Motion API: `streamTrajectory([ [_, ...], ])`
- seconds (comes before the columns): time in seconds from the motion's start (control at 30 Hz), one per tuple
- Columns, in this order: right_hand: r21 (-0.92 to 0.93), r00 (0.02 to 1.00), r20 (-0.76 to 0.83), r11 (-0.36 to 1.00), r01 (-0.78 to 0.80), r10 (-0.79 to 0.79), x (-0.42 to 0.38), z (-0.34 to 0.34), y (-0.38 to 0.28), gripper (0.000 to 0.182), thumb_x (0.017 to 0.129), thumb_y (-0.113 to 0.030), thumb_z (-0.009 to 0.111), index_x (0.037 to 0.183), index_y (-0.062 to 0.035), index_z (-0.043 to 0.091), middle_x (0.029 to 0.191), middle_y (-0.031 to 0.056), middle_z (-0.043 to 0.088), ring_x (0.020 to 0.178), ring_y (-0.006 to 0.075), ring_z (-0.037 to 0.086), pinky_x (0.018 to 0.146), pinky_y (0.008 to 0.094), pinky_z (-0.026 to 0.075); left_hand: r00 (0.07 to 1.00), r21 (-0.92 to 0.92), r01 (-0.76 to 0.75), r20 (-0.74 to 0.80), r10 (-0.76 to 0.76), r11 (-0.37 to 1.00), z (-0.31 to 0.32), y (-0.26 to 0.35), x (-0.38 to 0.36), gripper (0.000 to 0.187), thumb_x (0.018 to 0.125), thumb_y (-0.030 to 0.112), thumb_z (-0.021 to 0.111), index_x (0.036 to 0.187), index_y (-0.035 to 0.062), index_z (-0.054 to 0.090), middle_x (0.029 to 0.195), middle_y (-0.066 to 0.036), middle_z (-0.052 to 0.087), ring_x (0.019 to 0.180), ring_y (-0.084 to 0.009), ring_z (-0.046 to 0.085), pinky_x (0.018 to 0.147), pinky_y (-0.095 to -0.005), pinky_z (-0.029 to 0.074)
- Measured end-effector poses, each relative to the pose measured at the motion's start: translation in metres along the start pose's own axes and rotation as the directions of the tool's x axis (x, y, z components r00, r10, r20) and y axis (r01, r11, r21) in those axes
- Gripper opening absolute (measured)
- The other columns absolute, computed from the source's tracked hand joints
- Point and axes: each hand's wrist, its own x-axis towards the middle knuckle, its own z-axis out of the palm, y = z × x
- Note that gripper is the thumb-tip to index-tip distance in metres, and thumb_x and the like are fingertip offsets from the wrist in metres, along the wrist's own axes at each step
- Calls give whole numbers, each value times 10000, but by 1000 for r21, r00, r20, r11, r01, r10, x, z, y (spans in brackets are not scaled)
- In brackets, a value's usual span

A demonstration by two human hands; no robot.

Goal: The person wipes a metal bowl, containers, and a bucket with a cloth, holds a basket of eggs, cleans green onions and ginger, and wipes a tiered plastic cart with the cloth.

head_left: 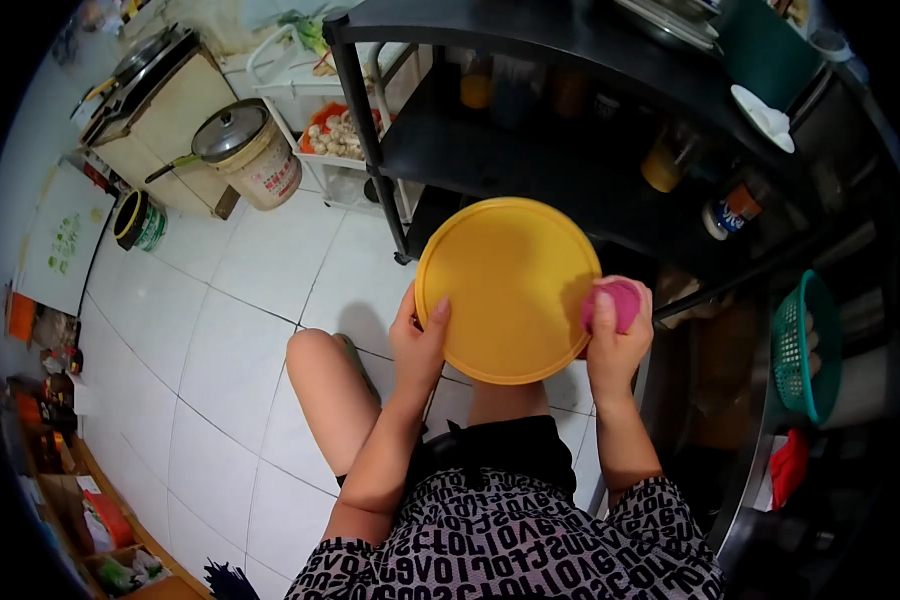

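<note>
A round yellow lid or tray [510, 290] with a raised rim is held up in front of my body, its flat face toward me. My left hand [422, 335] grips its left edge, the thumb lying over the rim. At the right edge is my right hand [620, 325], closed around a round pink object [615, 305] that touches or nearly touches the yellow rim. Whether the fingers of this hand also hold the yellow piece from behind cannot be made out.
A black shelf rack [510, 150] with jars stands ahead. To its left are a white cart [300, 90] and a lidded bucket [265, 170]. A green basket [792, 350] is at the right. White floor tiles [220, 340] lie at the left.
</note>
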Motion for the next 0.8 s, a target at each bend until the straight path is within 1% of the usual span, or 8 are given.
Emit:
streamTrajectory([
  [0.1,479,903,68,780,-403,425,-17,-3,7,244,970,-246,508,974,-14,584,930,70,582,869,159,566,789,297,455,1000,77,-11,-24,13,997,-9,-8,-1,453,954,205,600,1322,-34,488,1148,-91,626,1015,-123,585,880,-249,456],
  [0.17,560,979,147,804,-200,141,-34,4,-5,307,992,-299,461,1088,-16,533,1067,77,553,904,158,551,821,297,448,999,87,24,-29,-21,996,-4,-13,-5,447,960,205,591,1323,-35,487,1152,-92,624,1021,-121,582,884,-246,453],
  [0.2,409,960,278,899,-157,41,-48,10,0,351,973,-314,501,1154,-13,503,1211,137,505,1054,233,536,942,361,415,1000,81,-2,-29,4,997,-3,-9,-6,431,970,200,569,1326,-30,487,1164,-91,620,1021,-121,580,881,-250,454],
  [0.3,158,829,545,986,48,-128,-61,30,-26,357,931,-296,552,1091,23,553,1386,202,407,1291,322,417,1073,472,310,988,159,-121,-77,135,980,2,-12,-11,445,1008,232,491,1362,-34,450,1203,-93,606,1060,-167,576,918,-281,445],
  [0.37,-75,572,786,881,468,-237,-64,31,-29,334,883,-252,578,1010,56,604,1494,221,309,1410,359,275,1122,559,202,970,449,-169,-82,229,877,4,-8,-17,423,1001,186,476,1356,-41,454,1222,-138,606,1082,-215,588,928,-315,449],
  [0.5,55,463,823,858,510,-329,-31,47,-8,288,876,-187,545,973,71,629,1544,184,250,1437,350,222,1116,594,190,953,604,-175,-93,288,778,16,2,-31,412,984,150,468,1350,-41,462,1188,-190,609,1062,-277,606,907,-340,461],
  [0.67,31,511,791,856,516,-337,17,80,21,294,908,-196,519,979,62,641,1554,157,242,1445,340,204,1119,605,174,900,643,-320,-24,435,696,25,6,-31,443,946,134,500,1361,-14,452,1084,-214,611,901,-357,633,759,-368,511],
  [0.8,-377,790,601,829,413,-121,21,69,52,335,935,-246,498,1028,27,669,1549,158,249,1446,364,178,1105,652,131,907,599,-308,-50,418,739,23,8,-31,447,945,142,502,1361,-13,451,1068,-209,616,872,-350,634,737,-364,511],
])
